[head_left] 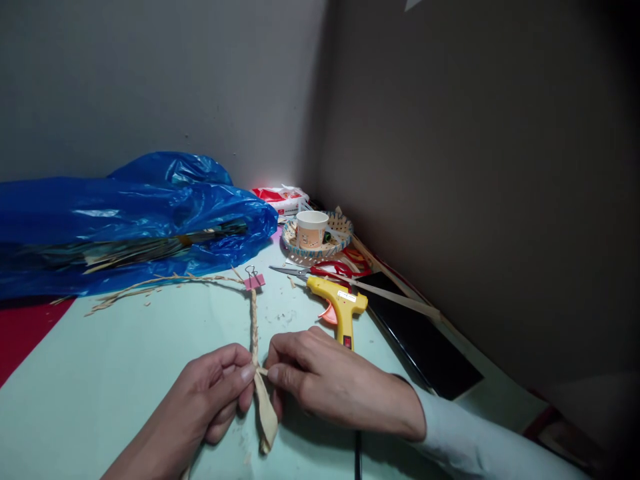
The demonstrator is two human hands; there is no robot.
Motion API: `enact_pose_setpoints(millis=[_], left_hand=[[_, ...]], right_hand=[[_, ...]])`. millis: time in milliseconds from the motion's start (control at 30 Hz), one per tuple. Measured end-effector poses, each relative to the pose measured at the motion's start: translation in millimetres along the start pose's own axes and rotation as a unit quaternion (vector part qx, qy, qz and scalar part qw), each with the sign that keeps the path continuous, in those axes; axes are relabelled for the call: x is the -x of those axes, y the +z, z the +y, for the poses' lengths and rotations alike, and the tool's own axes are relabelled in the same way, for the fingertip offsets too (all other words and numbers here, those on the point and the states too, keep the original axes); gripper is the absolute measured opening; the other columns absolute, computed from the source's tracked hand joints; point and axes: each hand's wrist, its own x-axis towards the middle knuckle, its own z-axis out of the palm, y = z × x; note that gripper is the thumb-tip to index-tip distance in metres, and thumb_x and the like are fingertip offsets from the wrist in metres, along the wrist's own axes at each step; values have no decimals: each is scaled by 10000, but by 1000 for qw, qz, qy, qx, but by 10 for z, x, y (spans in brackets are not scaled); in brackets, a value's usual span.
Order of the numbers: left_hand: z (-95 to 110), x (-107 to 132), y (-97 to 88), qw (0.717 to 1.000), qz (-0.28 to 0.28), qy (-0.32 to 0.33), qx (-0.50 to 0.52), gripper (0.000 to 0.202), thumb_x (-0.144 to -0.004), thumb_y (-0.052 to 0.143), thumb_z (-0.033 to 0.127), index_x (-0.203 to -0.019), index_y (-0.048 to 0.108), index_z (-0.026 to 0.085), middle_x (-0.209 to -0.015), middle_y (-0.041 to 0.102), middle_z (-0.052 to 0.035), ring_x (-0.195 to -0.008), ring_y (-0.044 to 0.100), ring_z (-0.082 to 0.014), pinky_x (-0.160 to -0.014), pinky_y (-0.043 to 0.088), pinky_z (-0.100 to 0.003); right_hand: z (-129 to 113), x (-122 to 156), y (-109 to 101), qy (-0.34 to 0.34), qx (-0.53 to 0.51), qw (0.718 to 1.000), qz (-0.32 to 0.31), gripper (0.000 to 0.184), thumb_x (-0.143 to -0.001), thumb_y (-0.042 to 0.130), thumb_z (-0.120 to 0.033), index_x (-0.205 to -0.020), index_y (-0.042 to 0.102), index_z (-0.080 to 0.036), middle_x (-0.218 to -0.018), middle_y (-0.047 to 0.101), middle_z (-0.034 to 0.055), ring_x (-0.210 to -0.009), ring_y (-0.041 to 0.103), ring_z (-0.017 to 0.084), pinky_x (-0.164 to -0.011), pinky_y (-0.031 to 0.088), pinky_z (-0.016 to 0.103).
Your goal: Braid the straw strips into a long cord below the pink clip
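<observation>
A thin braided straw cord (254,323) runs along the pale green table from a pink binder clip (254,281) toward me. My left hand (213,393) and my right hand (320,383) both pinch the cord's near end, fingertips almost touching. Below the pinch, wide loose straw strips (266,417) hang flat on the table. A longer braided length (165,283) curves left from the clip.
A big blue plastic bag (125,220) holding straw lies at the back left. A yellow glue gun (340,307), red-handled scissors (320,271), a woven basket (340,233) with a paper cup (311,229) and a black slab (420,340) sit right of my hands, near the wall.
</observation>
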Motion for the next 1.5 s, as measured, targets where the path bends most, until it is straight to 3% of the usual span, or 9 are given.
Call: enact_pose_setpoints(millis=[233, 467, 600, 733, 867, 967, 1067, 1267, 1500], left_hand=[[29, 32, 56, 999, 39, 19, -2, 394, -707, 739, 512, -672, 564, 161, -489, 525, 85, -371, 214, -5, -368, 132, -142], [17, 41, 85, 997, 60, 31, -39, 321, -734, 714, 433, -651, 582, 153, -497, 565, 56, -356, 254, -11, -368, 136, -159], [-6, 49, 105, 997, 67, 24, -9, 318, -716, 725, 427, -645, 553, 169, -455, 436, 112, -378, 191, -15, -382, 91, -168], [-14, 84, 132, 995, 80, 1, 56, 338, -720, 739, 444, -681, 544, 171, -519, 515, 81, -410, 264, -14, -418, 135, -152], [-16, 124, 136, 995, 60, -4, 80, 360, -735, 737, 484, -702, 586, 159, -653, 666, 6, -403, 329, -3, -412, 153, -144], [-43, 138, 117, 992, 75, 4, 104, 350, -688, 789, 467, -718, 600, 173, -614, 643, 32, -492, 516, -66, -478, 310, -155], [-77, 141, 99, 990, 84, 4, 113, 345, -672, 805, 454, -752, 615, 177, -596, 646, 40, -488, 543, -79, -487, 325, -165], [-102, 157, 124, 990, 57, 24, 127, 327, -688, 803, 414, -814, 599, 191, -637, 683, 29, -578, 642, -144, -556, 432, -216], [-125, 206, 166, 989, 86, 79, 86, 291, -766, 727, 388, -916, 549, 214, -673, 692, 27, -670, 632, -169, -681, 478, -272]], right_hand=[[19, -13, 68, 7, 4, 999, 45, 257, -921, 501, -384, -814, 605, -174, -762, 608, 20, -751, 518, 149, -633, 339, 254], [-74, 57, 120, 10, 40, 996, 74, 236, -917, 465, -269, -751, 613, -188, -636, 554, -6, -628, 481, 119, -568, 316, 241], [-81, 149, 354, 44, 96, 989, 108, 244, -941, 438, -341, -853, 626, -213, -731, 611, 36, -590, 520, 139, -444, 267, 231], [98, 112, 637, -150, 281, 943, 98, 216, -900, 412, -132, -939, 620, -171, -717, 649, 61, -491, 484, 159, -399, 170, 311], [128, 60, 650, -221, 360, 901, 101, 260, -878, 402, -75, -937, 652, -117, -721, 678, 84, -477, 512, 176, -404, 178, 340], [24, 69, 476, -173, 262, 939, 140, 280, -946, 448, -270, -803, 657, -149, -672, 646, 60, -562, 551, 174, -492, 305, 315], [-39, 56, 302, -80, 114, 969, 202, 217, -935, 487, -280, -835, 638, -160, -803, 656, 62, -758, 590, 183, -683, 404, 305], [17, -55, 261, -25, -171, 985, 18, 123, -941, 454, -230, -888, 549, -174, -700, 597, -8, -624, 561, 122, -601, 406, 224], [35, -80, 296, -33, -224, 974, 3, 171, -896, 485, -148, -729, 510, -169, -675, 540, -19, -621, 472, 96, -603, 364, 202]])
